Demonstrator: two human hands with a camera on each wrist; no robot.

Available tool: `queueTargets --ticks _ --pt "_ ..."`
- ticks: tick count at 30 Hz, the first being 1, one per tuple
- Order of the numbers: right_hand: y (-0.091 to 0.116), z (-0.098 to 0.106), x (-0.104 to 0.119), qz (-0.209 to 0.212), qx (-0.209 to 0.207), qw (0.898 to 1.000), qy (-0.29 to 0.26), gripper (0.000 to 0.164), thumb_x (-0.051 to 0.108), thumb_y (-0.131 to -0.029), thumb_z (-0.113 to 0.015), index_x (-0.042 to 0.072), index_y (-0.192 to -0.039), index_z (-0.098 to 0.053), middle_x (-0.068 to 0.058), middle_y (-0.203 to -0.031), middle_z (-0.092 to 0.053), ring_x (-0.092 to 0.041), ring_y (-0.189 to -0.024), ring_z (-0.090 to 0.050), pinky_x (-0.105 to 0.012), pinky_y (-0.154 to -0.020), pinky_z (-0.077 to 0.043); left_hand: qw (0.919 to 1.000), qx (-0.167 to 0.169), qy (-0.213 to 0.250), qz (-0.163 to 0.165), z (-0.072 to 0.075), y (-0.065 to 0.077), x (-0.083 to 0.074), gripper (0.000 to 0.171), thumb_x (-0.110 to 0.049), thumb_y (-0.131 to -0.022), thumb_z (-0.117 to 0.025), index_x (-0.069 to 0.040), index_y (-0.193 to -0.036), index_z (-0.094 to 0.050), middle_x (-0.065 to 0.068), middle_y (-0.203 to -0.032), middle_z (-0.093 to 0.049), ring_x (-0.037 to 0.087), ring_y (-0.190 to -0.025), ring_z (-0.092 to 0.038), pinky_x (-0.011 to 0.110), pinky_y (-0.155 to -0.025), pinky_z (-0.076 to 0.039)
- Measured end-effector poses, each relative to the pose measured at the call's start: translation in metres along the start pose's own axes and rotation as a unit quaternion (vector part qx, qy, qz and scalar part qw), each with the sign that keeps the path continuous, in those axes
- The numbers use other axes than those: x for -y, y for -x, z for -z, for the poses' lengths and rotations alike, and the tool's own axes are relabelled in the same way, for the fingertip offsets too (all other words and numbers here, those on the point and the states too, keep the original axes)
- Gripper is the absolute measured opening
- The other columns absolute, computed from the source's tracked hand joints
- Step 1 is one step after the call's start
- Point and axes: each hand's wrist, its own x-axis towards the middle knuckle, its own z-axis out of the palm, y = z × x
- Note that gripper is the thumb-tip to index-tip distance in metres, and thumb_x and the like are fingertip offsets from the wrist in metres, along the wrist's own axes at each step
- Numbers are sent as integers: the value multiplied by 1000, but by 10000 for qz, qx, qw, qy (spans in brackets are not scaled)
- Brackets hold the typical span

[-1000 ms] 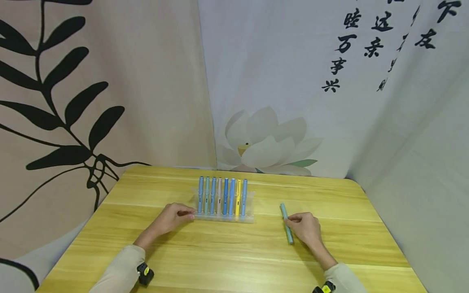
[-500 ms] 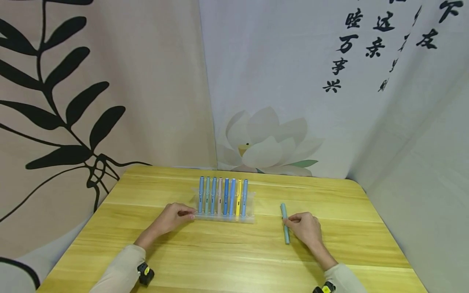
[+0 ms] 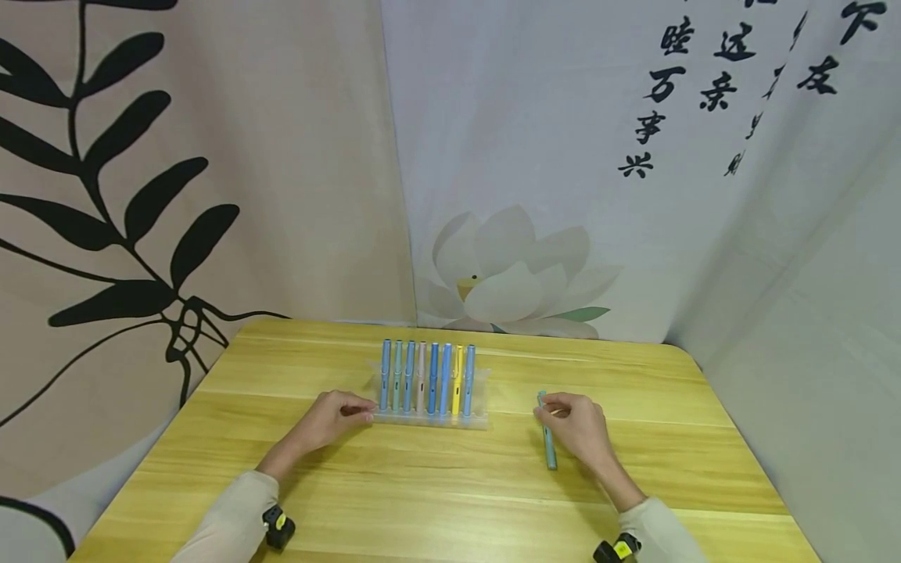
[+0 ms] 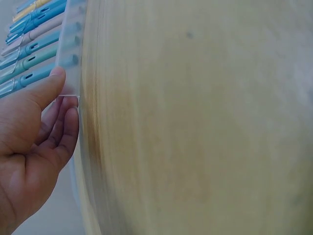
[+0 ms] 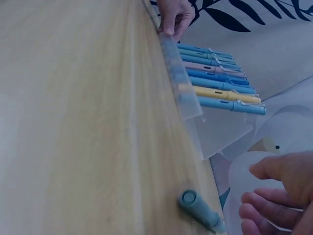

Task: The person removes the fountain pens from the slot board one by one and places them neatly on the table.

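My left hand [image 3: 338, 418] grips the left end of a clear plastic pen stand [image 3: 481, 422]; in the left wrist view, the thumb [image 4: 57, 73] lies on its front ledge, with fingers curled beneath. Several capped pens [image 5: 222, 93] in blue, green, pink and yellow lean side by side in the stand. To its right a green pen [image 3: 550, 450] lies on the table, pointing away from me. Over that pen's far end is my right hand [image 3: 580, 426]. In the right wrist view, its thumb and fingers [image 5: 269, 196] are apart, beside the pen.
The wooden table [image 3: 422, 500] reaches back to a fabric backdrop [image 3: 535, 156] with a printed lotus and writing. Another cloth [image 3: 809, 274] hangs along the right side. Each wrist wears a small black camera [image 3: 279, 528].
The green pen's near end swung left early on, straightening the pen. My right hand then slid away from me, from the pen's middle to its far end. The left hand stayed put.
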Motion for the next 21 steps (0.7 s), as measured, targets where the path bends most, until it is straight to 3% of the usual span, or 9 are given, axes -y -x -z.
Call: queueTargets --ticks 5,15,21 --pt "-4 -6 9 261 57 9994 -231 28 22 -90 -81 5 -112 -78 -1 -94 -77 -18 -86 -71 -31 -72 -58 10000 10 46 -38 0 1 0 26 -19 -99 -69 -2 -118 -76 11 -112 -76 17 -95 -71 26 -80 -57" --pt "-11 -25 22 705 82 9956 -610 27 25 -91 -80 7 -111 -79 0 -95 -78 -16 -86 -71 -30 -76 -58 9996 39 105 241 -2 0 2 26 -20 -98 -70 -6 -119 -76 7 -112 -76 16 -97 -71 26 -81 -57" --pt "-18 -40 30 710 176 9934 -881 27 24 -91 -80 5 -111 -79 1 -95 -78 -15 -87 -72 -30 -76 -59 9996 44 140 259 -2 -1 3 26 -21 -98 -71 -6 -119 -76 7 -112 -76 17 -97 -71 25 -81 -57"
